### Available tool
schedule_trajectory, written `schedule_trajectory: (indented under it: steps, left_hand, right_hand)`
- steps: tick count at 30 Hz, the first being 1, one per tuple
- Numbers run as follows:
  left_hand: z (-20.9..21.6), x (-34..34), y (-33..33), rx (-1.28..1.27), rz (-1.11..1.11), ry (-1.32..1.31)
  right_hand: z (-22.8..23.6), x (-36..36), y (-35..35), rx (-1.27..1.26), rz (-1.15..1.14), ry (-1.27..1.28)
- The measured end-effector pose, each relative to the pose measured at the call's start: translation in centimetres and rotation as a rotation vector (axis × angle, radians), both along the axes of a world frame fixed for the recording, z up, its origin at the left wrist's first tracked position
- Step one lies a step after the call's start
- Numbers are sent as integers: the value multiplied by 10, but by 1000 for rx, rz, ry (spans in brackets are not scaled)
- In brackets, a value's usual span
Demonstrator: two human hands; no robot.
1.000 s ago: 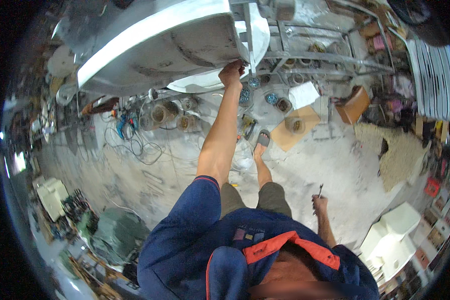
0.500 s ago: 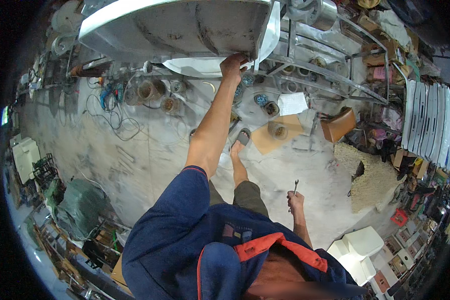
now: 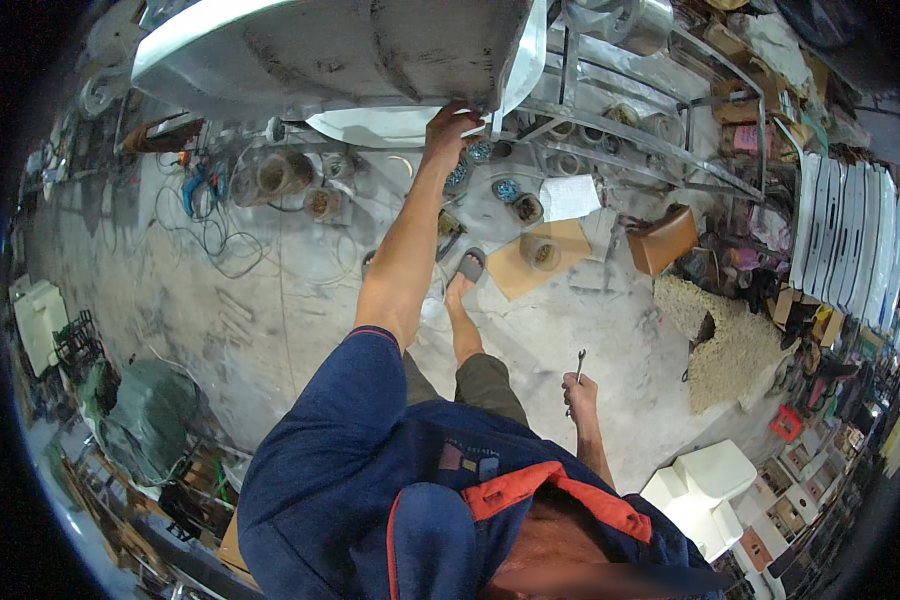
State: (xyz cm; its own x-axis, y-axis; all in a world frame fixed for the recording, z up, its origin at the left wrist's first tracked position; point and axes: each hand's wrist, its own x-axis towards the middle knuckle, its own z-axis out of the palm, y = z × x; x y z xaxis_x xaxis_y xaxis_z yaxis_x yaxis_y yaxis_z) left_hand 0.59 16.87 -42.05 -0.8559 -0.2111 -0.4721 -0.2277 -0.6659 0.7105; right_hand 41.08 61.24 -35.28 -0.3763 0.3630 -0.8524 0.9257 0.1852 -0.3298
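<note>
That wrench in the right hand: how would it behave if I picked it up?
The wrench is probably rigid, as its slim shaft looks like straight metal. It seems light enough for one-handed use, since the right hand alone holds it. It probably wouldn't roll far, given its widened end.

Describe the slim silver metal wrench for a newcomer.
Start at the navy-blue, orange-collared cloth shirt. Ahead of its right side is the bare right hand. The slim silver wrench juts from that fist, unlike the flat tan sheet on the grey concrete floor.
</note>
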Motion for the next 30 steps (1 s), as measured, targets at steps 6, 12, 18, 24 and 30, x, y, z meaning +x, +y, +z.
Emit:
schedule_trajectory:
  steps: [6, 12, 18, 24, 30]
  left_hand:
    - [2, -2, -5, -85, -57, 10]
    - [8, 4, -8, -164, -81, 4]
    - [-3, -1, -17, -97, -192, -105]
    - [-12, 2, -35, -654, -556, -375]
    - [-11, -3, -28, -179, -305, -129]
  right_hand:
    - [8, -26, -18, -92, -12, -11]
    - [42, -103, -83, -162, 203, 53]
    - [87, -167, -170, -206, 334, 254]
    - [101, -221, -249, -166, 485, 482]
    - [94, -282, -308, -88, 482, 720]
